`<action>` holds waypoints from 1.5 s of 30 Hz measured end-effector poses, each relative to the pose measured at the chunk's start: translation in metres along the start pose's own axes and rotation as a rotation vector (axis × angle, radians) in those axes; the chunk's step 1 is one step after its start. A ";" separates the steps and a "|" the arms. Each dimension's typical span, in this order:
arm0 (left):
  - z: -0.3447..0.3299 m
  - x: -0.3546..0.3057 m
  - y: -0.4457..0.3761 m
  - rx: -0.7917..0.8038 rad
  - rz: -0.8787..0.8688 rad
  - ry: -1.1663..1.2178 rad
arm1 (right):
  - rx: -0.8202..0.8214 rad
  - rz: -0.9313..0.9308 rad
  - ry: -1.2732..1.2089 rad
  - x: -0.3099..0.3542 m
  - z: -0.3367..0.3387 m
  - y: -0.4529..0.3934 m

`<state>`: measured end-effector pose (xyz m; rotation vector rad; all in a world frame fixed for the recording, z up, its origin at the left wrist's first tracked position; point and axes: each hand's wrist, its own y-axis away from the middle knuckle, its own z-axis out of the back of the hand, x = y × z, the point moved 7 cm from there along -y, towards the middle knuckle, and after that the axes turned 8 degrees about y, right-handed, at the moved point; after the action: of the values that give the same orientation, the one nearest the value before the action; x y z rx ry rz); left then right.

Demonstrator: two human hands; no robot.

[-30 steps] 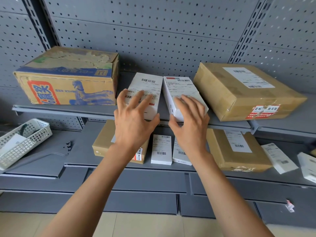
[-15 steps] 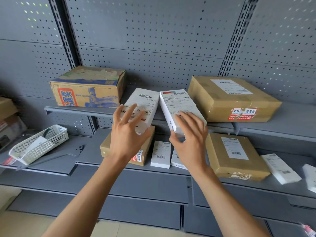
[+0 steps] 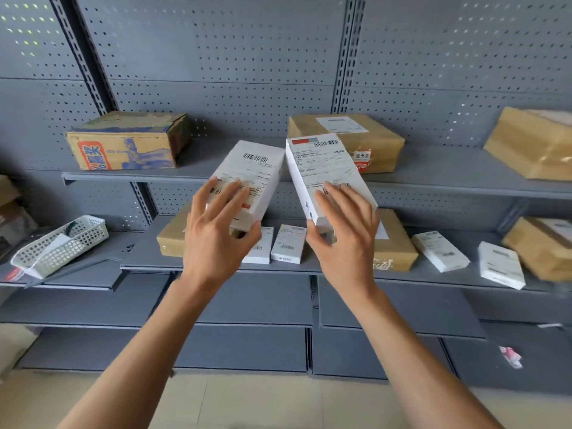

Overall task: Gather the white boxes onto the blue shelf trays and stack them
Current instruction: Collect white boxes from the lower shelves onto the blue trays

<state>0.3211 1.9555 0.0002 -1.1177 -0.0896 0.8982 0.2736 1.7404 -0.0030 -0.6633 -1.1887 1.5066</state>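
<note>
Forearms reach up and forward from the bottom of the view, bare and roughly parallel, each ending in a hand raised in front of the grey shelving. The left hand grips the near end of a white box: four fingers lie spread across its labelled top and the thumb curls under the lower edge. The right hand grips a second white box the same way, fingers fanned over the label, thumb wrapped round the near corner. Both boxes tilt up and away from the person and lean slightly apart, with their far ends at the front edge of the upper shelf; whether they rest on it I cannot tell. Beneath the hands, on the lower shelf, two small white boxes lie side by side between brown cartons, and two more white boxes lie further right.
</note>
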 end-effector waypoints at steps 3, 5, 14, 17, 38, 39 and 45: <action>-0.017 -0.042 0.008 0.020 -0.053 0.053 | -0.008 -0.028 0.062 -0.025 0.043 0.012; -0.032 -0.068 0.012 0.049 -0.083 0.092 | -0.030 -0.047 0.116 -0.042 0.072 0.021; -0.104 -0.167 0.019 0.171 -0.218 0.260 | -0.039 -0.150 0.326 -0.112 0.174 0.057; -0.133 -0.193 0.015 0.220 -0.262 0.307 | -0.044 -0.193 0.397 -0.136 0.199 0.068; -0.381 -0.342 -0.034 0.398 -0.464 0.720 | -0.048 -0.406 0.872 -0.332 0.293 0.086; -0.392 -0.352 -0.033 0.410 -0.469 0.739 | -0.055 -0.424 0.889 -0.337 0.298 0.090; -0.442 -0.419 -0.024 0.457 -0.568 0.839 | -0.091 -0.497 1.019 -0.366 0.334 0.111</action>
<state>0.2726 1.3495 -0.0387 -0.8849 0.4506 -0.1008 0.0446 1.2896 -0.0520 -0.9445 -0.5474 0.5361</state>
